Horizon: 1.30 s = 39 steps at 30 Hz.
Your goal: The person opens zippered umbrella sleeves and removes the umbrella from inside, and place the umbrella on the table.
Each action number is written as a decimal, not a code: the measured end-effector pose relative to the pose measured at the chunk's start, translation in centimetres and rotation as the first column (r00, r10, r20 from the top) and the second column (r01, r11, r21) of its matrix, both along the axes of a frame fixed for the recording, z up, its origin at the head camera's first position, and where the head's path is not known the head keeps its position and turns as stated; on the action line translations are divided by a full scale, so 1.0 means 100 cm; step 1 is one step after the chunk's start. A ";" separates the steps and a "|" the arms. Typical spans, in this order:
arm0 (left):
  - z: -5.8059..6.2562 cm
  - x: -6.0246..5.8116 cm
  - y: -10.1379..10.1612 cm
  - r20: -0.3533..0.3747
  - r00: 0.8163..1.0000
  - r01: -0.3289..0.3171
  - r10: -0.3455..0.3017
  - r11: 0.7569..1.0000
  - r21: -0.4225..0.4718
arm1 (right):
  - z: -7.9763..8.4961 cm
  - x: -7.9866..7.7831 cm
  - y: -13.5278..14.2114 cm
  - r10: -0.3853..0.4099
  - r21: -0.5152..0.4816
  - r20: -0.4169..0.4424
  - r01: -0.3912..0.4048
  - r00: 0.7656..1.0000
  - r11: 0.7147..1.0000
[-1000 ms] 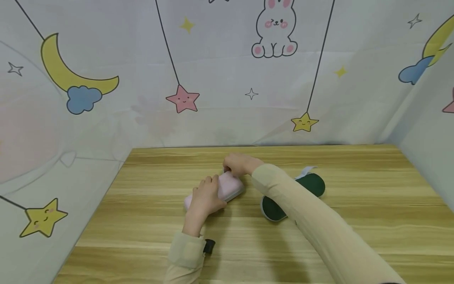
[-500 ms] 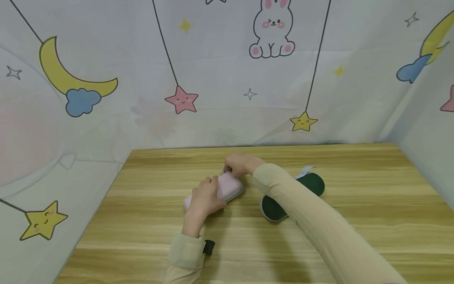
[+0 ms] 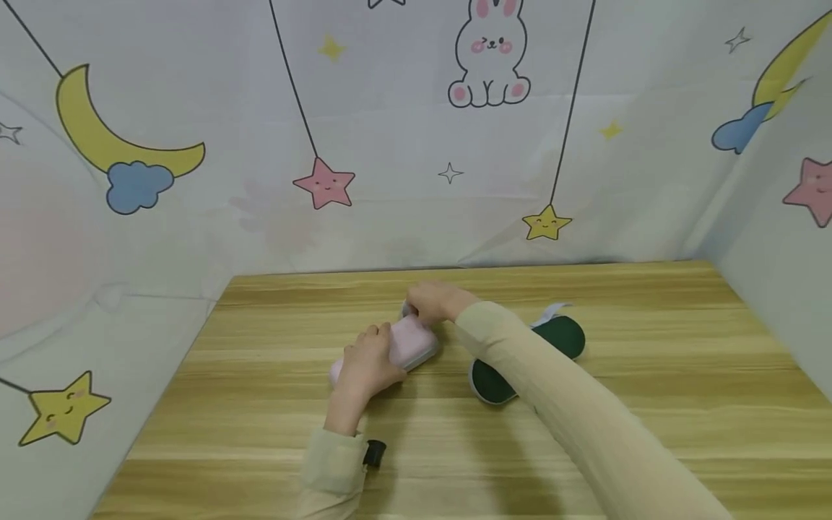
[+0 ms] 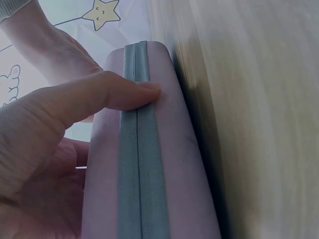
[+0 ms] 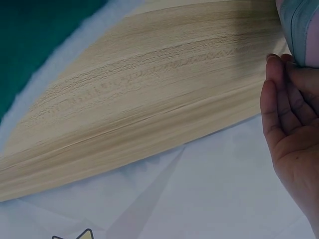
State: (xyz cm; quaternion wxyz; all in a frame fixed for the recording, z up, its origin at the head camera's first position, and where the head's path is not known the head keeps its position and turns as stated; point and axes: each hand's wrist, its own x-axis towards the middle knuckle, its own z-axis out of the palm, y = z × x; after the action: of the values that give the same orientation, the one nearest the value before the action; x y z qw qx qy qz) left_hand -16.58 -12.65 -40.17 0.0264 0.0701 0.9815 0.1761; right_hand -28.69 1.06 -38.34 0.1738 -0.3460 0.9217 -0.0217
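Note:
A pink zip case (image 3: 409, 343) with a grey zipper band lies slantwise on the wooden table. My left hand (image 3: 370, 361) grips it from above; in the left wrist view the thumb (image 4: 129, 94) crosses the zipper band (image 4: 142, 169). At the case's far end, my right hand (image 3: 437, 300) has its fingers curled and pinches at the zipper. What lies between those fingertips is mostly hidden, though a bit of grey shows beside them. In the right wrist view the thumb and fingers (image 5: 281, 94) meet at the edge of the case.
Right of the case, partly under my right forearm, lies a dark green pad (image 3: 562, 336) with fuzzy white trim and a pale strap (image 3: 551, 312), shaped like a sleep mask. A printed cloth wall (image 3: 390, 238) stands along the table's (image 3: 279, 332) back edge.
The head view has turned slightly right, so everything sits further left. A bit of grey beside my right fingertips shows more clearly. My left hold looks the same.

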 end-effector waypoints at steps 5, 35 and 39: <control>0.000 0.001 -0.003 0.006 1.000 -0.005 0.005 1.000 0.008 | -0.002 0.000 -0.003 0.009 0.008 -0.009 -0.009 1.000 1.000; 0.003 -0.002 0.003 -0.022 1.000 -0.015 0.016 1.000 0.014 | 0.002 -0.002 0.013 0.040 -0.040 0.006 -0.040 0.999 0.998; 0.003 -0.002 0.005 -0.017 1.000 -0.019 0.019 1.000 0.014 | 0.003 -0.003 0.016 0.042 -0.063 0.030 -0.040 0.999 0.997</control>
State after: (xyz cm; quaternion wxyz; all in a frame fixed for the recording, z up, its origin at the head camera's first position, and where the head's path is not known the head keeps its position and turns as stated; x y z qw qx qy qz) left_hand -16.77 -12.20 -39.82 0.0156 0.0625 0.9811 0.1826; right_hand -28.97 2.65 -38.02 0.1778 -0.3698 0.9105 -0.0521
